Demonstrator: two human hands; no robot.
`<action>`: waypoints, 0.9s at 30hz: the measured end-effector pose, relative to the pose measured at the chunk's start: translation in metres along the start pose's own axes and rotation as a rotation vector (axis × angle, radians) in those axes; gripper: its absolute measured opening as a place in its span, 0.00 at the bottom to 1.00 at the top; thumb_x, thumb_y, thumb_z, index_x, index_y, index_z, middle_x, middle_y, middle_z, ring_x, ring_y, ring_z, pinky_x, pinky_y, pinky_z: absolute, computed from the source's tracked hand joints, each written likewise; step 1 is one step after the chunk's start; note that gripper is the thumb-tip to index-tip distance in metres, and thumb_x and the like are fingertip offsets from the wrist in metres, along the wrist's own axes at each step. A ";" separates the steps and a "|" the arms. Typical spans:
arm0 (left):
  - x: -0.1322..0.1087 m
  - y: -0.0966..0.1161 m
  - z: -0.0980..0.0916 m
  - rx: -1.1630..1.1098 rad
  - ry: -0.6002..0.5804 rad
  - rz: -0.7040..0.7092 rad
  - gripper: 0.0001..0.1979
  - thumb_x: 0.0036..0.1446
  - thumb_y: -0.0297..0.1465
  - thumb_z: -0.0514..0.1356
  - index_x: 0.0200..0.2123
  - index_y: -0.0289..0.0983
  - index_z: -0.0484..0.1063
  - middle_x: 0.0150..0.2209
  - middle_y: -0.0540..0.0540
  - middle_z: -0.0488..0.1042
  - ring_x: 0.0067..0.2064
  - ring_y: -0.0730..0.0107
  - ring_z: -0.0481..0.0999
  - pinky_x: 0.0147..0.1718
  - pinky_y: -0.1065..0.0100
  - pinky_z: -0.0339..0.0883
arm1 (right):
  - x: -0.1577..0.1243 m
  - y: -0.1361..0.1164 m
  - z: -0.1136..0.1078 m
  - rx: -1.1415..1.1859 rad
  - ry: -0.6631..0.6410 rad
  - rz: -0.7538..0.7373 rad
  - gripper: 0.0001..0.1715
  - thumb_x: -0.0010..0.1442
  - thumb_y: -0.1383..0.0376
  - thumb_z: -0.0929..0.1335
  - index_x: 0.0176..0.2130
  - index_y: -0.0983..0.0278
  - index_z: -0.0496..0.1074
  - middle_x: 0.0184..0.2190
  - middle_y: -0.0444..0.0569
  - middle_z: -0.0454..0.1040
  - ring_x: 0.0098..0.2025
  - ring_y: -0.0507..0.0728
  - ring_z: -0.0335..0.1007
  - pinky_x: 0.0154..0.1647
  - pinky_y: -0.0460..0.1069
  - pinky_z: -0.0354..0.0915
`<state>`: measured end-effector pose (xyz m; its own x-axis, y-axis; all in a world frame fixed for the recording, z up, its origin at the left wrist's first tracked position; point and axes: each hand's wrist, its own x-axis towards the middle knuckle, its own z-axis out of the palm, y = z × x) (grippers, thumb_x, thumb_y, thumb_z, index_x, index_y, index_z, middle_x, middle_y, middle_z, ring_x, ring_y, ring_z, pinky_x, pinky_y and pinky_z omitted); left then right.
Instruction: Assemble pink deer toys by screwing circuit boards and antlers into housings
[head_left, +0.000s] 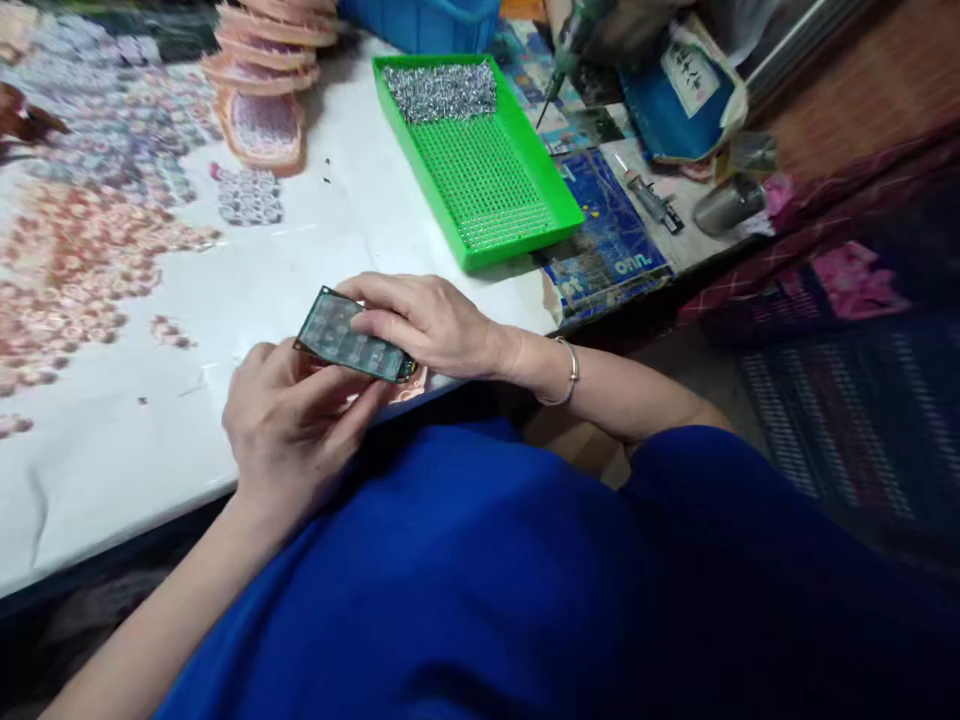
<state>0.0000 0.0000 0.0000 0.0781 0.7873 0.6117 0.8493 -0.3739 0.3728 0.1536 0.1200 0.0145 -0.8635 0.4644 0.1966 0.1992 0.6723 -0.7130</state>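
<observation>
- On the near side of the green tray (487,165): left hand (281,415), right hand (442,320), both clamped on circuit board (337,335).
- Step, I judge: positioning board.
- Next likely needs steady support.

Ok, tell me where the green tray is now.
In the head view, the green tray sits at upper centre, beyond the right hand, with the blue bin just behind its far edge.

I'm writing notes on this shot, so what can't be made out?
All in the head view:
Panel: underside, turned away from the camera.
Blue bin: upper part, cut off by the top edge.
Metal bits in the green tray: single shapes, too small.
Driver: upper end, cut off by the top edge.
</observation>
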 end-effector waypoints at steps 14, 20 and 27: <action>-0.019 -0.011 -0.010 -0.071 0.003 -0.297 0.24 0.53 0.44 0.70 0.46 0.38 0.68 0.36 0.49 0.71 0.35 0.65 0.76 0.31 0.65 0.70 | 0.009 -0.006 -0.010 -0.181 -0.098 -0.001 0.17 0.75 0.64 0.58 0.51 0.69 0.70 0.47 0.49 0.71 0.50 0.54 0.67 0.55 0.51 0.64; -0.023 -0.025 -0.022 -0.129 -0.021 -0.139 0.40 0.51 0.43 0.70 0.64 0.40 0.61 0.51 0.37 0.70 0.50 0.48 0.74 0.40 0.53 0.74 | 0.018 -0.019 -0.014 -0.302 -0.259 0.060 0.18 0.75 0.66 0.58 0.54 0.71 0.70 0.48 0.52 0.71 0.52 0.55 0.66 0.55 0.52 0.62; -0.024 -0.036 -0.028 -0.045 -0.182 -0.099 0.43 0.59 0.52 0.61 0.72 0.46 0.50 0.52 0.40 0.77 0.49 0.52 0.80 0.43 0.52 0.78 | 0.031 -0.034 -0.020 -0.390 -0.386 0.065 0.17 0.73 0.64 0.62 0.53 0.71 0.73 0.47 0.52 0.72 0.48 0.55 0.68 0.51 0.50 0.62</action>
<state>-0.0469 -0.0188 -0.0085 0.0921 0.8953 0.4359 0.8335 -0.3088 0.4581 0.1295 0.1227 0.0577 -0.9364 0.3161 -0.1526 0.3510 0.8472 -0.3989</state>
